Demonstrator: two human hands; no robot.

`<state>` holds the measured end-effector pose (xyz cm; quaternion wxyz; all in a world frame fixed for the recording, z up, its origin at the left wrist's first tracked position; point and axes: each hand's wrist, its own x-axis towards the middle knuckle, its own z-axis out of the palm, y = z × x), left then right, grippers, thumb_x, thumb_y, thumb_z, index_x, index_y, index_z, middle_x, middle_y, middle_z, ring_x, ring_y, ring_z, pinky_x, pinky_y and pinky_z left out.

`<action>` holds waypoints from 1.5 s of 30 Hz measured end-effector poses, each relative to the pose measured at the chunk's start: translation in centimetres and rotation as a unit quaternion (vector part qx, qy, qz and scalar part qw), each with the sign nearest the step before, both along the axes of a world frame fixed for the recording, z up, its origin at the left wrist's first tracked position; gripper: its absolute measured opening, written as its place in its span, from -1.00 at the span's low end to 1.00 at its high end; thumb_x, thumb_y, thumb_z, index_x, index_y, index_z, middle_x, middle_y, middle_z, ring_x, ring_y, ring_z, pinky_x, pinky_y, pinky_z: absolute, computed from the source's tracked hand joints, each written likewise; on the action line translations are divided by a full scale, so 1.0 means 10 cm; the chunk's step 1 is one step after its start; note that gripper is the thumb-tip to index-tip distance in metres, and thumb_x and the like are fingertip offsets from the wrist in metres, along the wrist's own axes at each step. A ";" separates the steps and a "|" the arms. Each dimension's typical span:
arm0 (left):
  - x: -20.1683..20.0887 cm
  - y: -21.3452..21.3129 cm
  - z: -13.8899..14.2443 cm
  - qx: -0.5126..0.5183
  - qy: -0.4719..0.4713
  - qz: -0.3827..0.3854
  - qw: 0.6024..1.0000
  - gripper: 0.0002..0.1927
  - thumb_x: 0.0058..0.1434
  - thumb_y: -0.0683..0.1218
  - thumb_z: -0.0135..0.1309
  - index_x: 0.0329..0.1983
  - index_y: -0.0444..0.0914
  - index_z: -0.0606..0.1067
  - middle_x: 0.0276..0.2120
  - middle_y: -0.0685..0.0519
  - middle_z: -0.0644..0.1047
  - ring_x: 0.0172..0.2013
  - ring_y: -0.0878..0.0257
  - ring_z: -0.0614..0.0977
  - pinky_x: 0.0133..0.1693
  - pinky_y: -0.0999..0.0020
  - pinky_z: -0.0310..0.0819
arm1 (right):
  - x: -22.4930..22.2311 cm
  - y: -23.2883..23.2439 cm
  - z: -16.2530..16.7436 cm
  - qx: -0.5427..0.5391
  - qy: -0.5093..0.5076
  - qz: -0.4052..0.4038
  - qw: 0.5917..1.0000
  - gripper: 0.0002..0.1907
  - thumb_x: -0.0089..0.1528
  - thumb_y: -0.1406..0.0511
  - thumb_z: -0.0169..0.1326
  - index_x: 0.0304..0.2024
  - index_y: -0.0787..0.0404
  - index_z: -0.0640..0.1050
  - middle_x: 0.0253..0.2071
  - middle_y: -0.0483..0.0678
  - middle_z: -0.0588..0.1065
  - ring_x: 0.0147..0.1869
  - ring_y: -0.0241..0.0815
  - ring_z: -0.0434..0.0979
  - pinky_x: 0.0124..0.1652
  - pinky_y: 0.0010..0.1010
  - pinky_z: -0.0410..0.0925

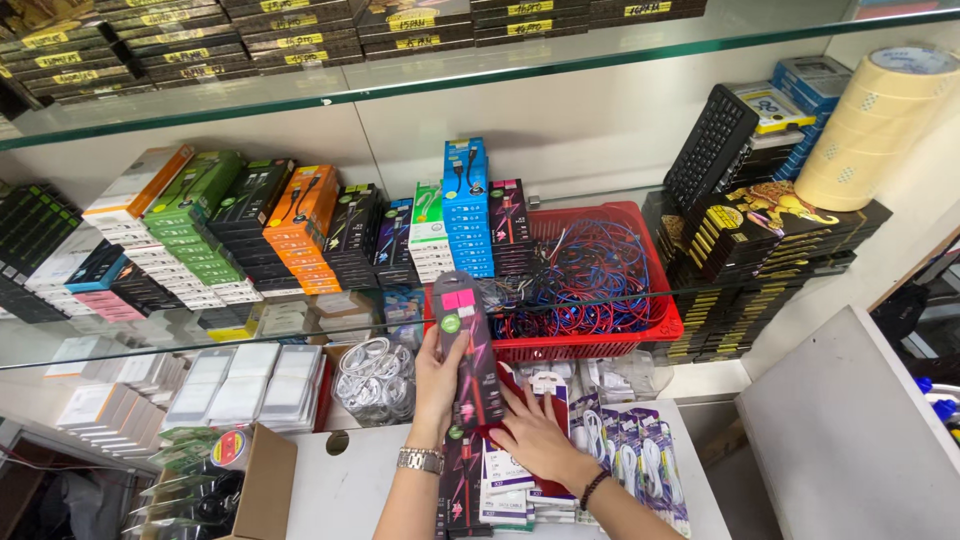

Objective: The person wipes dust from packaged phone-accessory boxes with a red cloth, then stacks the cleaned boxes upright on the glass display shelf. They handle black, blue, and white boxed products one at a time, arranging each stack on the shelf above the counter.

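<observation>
My left hand (436, 385) holds a long black cable package (468, 345) with a pink top upright, in front of the glass shelf edge. A metal watch sits on that wrist. My right hand (534, 436) lies flat, fingers spread, on a stack of similar dark and white packages (500, 478) on the white counter (345, 490). A dark bead bracelet is on the right wrist.
A red basket (655, 325) of tangled red and blue cables stands on the glass shelf. Rows of boxed cables (300, 225) fill the shelf to the left, black boxes (770, 245) to the right. Coiled white cables (375, 380), packets (640, 450), a cardboard box (262, 480) and tape rolls (880, 125) lie around.
</observation>
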<state>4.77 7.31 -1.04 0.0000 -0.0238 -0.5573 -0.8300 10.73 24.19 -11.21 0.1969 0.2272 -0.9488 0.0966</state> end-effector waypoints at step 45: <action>-0.10 -0.57 -1.10 -0.504 -0.004 0.242 0.829 -0.72 0.36 0.04 -0.01 -0.14 -0.21 0.61 -0.41 -0.17 0.64 -0.34 -0.06 0.65 -0.29 0.09 0.47 | -0.01 0.24 0.77 -0.100 -0.382 -0.022 0.919 0.18 0.02 -0.15 0.34 0.52 -0.03 0.05 0.24 0.13 0.24 0.34 0.10 0.25 0.23 -0.14 0.23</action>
